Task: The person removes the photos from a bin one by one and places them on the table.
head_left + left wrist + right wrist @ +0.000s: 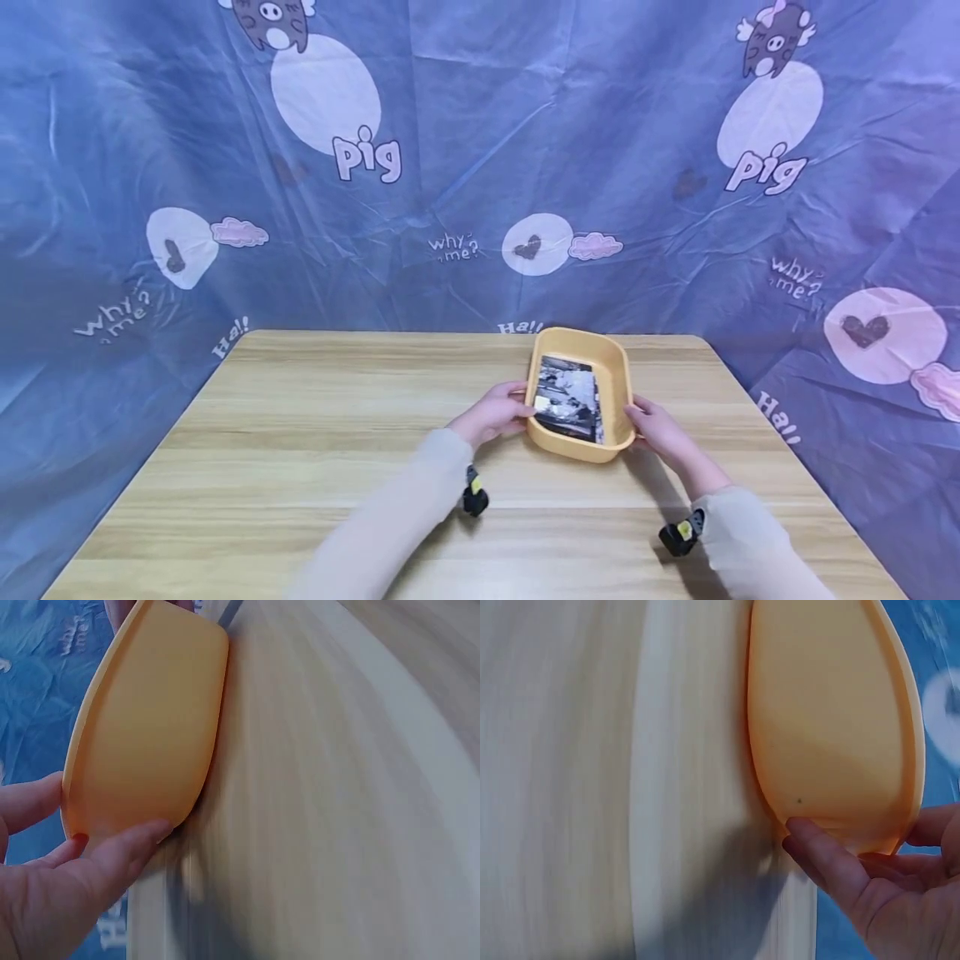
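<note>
A yellow-orange plastic basin (573, 450) with rounded corners is at the far right of the wooden table. Inside it lies a flat, shiny black-and-white printed item (566, 398) whose kind I cannot tell. My left hand (493, 414) grips the basin's left side, thumb at the rim. On the opposite side my right hand (666, 432) holds the wall the same way. Both wrist views show curled fingers around the basin's outer wall (150, 712), at the rim and near the bottom edge. Whether its base touches the table is hard to tell.
The wood-grain table (300, 433) reaches back to a blue cloth backdrop (465, 192) printed with pigs and words, which also hangs at both sides. A small black device with a yellow mark (474, 493) sits at the left wrist, and a similar black device (681, 533) at the right.
</note>
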Available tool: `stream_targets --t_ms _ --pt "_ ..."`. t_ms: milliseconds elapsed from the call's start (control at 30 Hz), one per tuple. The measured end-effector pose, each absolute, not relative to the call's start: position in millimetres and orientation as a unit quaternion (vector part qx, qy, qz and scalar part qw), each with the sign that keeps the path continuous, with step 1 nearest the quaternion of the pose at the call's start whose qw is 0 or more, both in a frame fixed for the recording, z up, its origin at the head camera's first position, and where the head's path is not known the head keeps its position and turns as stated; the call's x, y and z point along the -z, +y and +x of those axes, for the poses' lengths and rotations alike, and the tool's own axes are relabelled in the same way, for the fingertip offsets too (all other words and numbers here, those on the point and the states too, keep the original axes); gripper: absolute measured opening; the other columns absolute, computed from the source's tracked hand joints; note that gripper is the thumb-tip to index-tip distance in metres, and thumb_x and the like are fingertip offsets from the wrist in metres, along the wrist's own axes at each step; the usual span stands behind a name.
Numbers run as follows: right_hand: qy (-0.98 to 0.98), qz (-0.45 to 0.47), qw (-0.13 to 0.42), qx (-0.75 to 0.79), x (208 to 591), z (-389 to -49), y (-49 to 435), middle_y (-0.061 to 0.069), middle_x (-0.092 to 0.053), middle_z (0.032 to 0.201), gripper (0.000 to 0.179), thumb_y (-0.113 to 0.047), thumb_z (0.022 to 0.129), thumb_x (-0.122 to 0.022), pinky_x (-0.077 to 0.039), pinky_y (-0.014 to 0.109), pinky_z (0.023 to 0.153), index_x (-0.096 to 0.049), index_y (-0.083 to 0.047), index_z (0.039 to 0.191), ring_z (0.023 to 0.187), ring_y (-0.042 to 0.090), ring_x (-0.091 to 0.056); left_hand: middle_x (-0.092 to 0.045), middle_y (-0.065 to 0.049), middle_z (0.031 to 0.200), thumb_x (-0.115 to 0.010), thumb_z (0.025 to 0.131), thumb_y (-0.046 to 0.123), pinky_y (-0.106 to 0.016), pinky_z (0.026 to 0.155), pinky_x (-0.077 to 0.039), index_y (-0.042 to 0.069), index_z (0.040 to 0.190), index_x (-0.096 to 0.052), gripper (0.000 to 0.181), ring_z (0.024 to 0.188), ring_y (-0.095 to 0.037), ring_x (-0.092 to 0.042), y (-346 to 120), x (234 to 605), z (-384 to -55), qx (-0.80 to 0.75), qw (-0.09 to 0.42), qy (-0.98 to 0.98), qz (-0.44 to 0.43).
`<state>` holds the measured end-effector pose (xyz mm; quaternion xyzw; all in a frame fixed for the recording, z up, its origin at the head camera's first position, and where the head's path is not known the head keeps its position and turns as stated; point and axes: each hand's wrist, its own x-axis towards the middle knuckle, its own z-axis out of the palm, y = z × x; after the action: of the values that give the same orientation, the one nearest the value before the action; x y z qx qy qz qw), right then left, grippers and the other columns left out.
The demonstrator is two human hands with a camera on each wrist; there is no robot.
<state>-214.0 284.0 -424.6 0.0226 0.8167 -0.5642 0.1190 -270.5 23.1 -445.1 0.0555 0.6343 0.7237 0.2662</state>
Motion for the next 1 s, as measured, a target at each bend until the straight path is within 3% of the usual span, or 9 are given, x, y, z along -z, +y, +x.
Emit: stream_targets --t_ms 267,700,800,900,1000 --pt "0.807 0.0 0.129 0.577 428 -213 216 0.045 -0.046 0.128 0.05 -0.008 0.104 -0.029 -0.059 0.044 0.085 -0.015 0.018 0.145 0.109 0.044 -0.061 -0.032 -0.033 0.149 -0.053 0.086 -0.013 -0.054 0.103 -0.046 -0.004 0.15 -0.021 0.072 0.129 -0.046 -0.046 -54 445 -247 -0.721 0.263 0.639 0.054" --pt "0.793 0.011 0.135 0.593 436 -210 159 0.043 -0.047 0.13 0.049 -0.006 0.102 -0.037 -0.058 0.046 0.085 -0.024 0.011 0.147 0.113 0.048 -0.058 -0.024 -0.037 0.15 -0.055 0.079 -0.018 -0.047 0.092 -0.055 -0.005 0.151 -0.01 0.086 0.121 -0.048 -0.051 -118 434 -220 -0.704 0.268 0.656 0.043" --pt "0.792 0.023 0.139 0.593 436 -207 157 0.042 -0.046 0.132 0.049 -0.007 0.102 -0.038 -0.059 0.046 0.083 -0.025 0.009 0.148 0.111 0.047 -0.059 -0.025 -0.038 0.149 -0.055 0.086 -0.01 -0.045 0.089 -0.057 -0.005 0.151 -0.01 0.079 0.121 -0.047 -0.052 -122 433 -219 -0.7 0.271 0.659 0.049" --pt "0.794 0.023 0.143 0.591 436 -205 155 0.041 -0.047 0.132 0.05 -0.007 0.102 -0.038 -0.059 0.046 0.083 -0.025 0.008 0.148 0.112 0.046 -0.06 -0.032 -0.036 0.147 -0.049 0.096 0.003 -0.036 0.076 -0.061 -0.004 0.152 -0.013 0.067 0.122 -0.045 -0.053 -125 435 -222 -0.695 0.267 0.666 0.038" --pt "0.794 0.023 0.15 0.589 434 -204 154 0.04 -0.046 0.133 0.05 -0.008 0.103 -0.038 -0.058 0.046 0.085 -0.025 0.008 0.148 0.114 0.046 -0.058 -0.032 -0.034 0.148 -0.044 0.1 0.008 -0.039 0.076 -0.061 0.0 0.153 -0.014 0.061 0.127 -0.046 -0.048 -128 438 -230 -0.701 0.263 0.663 0.023"
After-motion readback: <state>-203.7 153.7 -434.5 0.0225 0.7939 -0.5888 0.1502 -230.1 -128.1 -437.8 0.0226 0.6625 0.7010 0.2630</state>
